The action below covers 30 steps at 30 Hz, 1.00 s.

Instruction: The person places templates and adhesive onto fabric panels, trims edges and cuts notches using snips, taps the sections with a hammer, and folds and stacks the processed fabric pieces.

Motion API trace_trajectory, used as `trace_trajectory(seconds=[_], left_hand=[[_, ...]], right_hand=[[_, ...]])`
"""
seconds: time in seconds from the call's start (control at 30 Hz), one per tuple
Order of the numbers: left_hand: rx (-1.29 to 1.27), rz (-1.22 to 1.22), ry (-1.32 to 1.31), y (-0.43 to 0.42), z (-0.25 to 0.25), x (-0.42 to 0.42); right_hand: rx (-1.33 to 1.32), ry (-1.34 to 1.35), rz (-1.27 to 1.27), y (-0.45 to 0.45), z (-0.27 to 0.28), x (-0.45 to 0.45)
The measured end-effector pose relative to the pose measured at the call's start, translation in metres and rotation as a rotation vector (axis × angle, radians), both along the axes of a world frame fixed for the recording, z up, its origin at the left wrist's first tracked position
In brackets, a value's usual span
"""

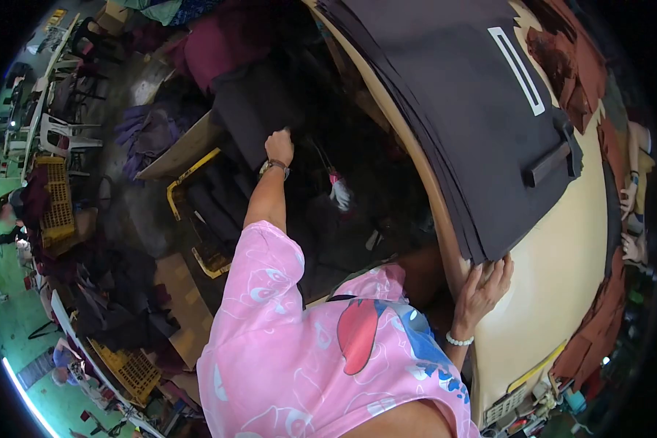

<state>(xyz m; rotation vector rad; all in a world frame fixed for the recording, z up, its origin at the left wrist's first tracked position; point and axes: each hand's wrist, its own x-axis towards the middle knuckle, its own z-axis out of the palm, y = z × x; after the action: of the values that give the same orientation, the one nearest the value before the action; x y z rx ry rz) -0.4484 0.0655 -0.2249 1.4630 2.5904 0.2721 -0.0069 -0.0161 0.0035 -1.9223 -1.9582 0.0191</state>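
My left hand [279, 147], with a watch at its wrist, is reached out over the floor side of the table. It is closed at the edge of a dark cloth [244, 109]; its fingertips are partly hidden. At the near corner of a stack of dark fabric pieces [445, 95], my right hand [485, 288] rests with fingers stretched out, touching the fabric edge and the tabletop [540, 285]. A white slotted rectangle [517, 71] and a dark bar-shaped block [547, 164] lie on the stack.
Rust-coloured cloth [595, 321] lies along the table's far side, where another person's hands [634, 248] show. A yellow-edged frame [190, 179], a cardboard sheet [182, 303], purple cloth [153, 131] and yellow crates [57, 201] stand to the left. A white glove [339, 193] is below.
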Motion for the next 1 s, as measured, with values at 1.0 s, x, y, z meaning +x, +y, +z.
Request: trace_trajectory(seconds=[1.0], left_hand=[[0.420, -1.234, -0.611, 0.028, 0.365, 0.203]], right_hand=[[0.358, 0.382, 0.368, 0.036, 0.105, -0.017]])
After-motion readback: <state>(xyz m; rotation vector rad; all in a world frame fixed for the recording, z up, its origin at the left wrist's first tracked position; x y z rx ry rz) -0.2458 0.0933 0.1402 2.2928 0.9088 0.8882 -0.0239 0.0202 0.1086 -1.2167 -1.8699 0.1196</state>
